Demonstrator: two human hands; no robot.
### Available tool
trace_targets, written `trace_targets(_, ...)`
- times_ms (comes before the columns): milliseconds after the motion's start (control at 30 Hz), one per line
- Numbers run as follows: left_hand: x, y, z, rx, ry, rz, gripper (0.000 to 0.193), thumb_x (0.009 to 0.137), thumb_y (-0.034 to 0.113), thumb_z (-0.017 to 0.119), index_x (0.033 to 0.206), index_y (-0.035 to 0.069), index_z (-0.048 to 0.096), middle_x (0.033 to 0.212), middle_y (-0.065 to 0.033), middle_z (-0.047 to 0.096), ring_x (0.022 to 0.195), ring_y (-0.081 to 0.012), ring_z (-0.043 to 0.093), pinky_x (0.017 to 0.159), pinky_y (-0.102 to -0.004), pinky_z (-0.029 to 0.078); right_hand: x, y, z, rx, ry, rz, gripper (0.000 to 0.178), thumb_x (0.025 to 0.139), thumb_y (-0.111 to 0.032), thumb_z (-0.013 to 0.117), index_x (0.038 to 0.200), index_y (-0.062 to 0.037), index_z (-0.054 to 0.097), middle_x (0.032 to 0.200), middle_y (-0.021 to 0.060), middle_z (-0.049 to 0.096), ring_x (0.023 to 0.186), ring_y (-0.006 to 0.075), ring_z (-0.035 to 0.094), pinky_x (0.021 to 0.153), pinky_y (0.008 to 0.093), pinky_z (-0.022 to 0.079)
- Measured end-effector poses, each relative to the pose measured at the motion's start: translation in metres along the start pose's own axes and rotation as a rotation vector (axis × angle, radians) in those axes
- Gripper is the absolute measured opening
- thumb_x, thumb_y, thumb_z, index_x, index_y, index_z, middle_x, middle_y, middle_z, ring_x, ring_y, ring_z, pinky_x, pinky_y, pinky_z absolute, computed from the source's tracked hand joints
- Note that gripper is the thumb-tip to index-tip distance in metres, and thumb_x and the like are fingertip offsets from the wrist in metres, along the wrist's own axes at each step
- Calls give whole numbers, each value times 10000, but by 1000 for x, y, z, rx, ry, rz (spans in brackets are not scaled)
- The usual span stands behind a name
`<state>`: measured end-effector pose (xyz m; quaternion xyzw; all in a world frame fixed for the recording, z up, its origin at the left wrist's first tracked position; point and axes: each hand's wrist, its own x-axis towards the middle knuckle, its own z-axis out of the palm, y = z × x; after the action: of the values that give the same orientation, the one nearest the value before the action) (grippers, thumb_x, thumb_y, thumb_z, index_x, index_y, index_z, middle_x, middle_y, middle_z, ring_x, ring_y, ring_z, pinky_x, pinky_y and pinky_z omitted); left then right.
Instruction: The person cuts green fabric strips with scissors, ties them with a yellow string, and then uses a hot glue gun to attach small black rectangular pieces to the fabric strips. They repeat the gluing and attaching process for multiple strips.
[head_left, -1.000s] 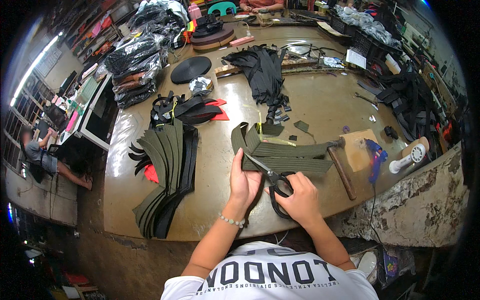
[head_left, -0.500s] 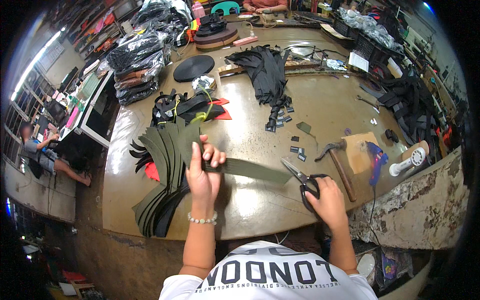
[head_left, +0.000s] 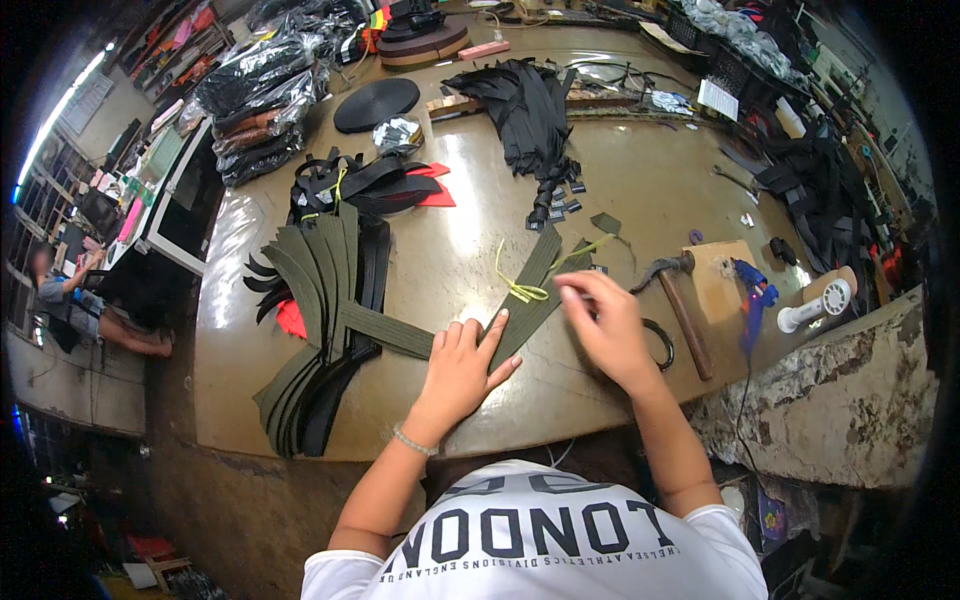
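My left hand lies flat with spread fingers on an olive-green webbing strap, pressing it to the table. Under and beyond its fingertips, folded olive webbing slants away, with a yellow-green cord looped on it. My right hand hovers just right of that cord, fingers half curled and apart, nothing visible in them. Beside its wrist shows a black scissor handle; the rest of the scissors is hidden beneath the hand. A fanned pile of olive straps lies left, with black straps under it.
To the right lie a hammer, a cardboard piece, a blue glue gun and a white spool. Farther off are a bundle of black straps, a black webbing roll and plastic-wrapped stacks. A person sits far left.
My left hand has come down and right, laying the raised olive webbing and cord on the table. My right hand has released the scissors and moved left and up toward the cord.
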<state>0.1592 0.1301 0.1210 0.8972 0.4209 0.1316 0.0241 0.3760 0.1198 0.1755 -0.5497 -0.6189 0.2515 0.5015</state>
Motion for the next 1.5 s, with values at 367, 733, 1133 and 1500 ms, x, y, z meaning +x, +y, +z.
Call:
trace_targets(367,3,-1,-6,-40,33,-19,582,901,463,583,1364,115,527,932,-98,499,861,-248,469,774,-367,380,42,47,62,-610,-361,-130,178,861,-162,657,907,10,640,932,173,609,895,343,575,837,443,468)
trace_targets(733,4,0,-8,-74,26,-26,576,906,447,583,1370,112,517,914,-97,490,858,-244,466,767,-363,377,69,63,35,963,308,143,149,952,-159,624,987,-20,583,819,-14,583,692,54,488,648,214,418)
trace_targets(1133,1,-7,-9,-264,89,33,563,807,283,724,1306,80,558,862,-93,491,817,-260,495,750,-368,405,68,45,5,452,276,169,242,941,-142,626,1082,52,596,989,99,654,797,136,661,654,261,548)
trace_targets(1500,1,-5,-9,-238,92,37,541,812,287,716,1291,79,572,864,-87,502,817,-255,502,748,-370,410,32,55,68,-604,-116,-191,197,891,-157,637,948,31,650,883,140,641,814,264,618,775,371,492)
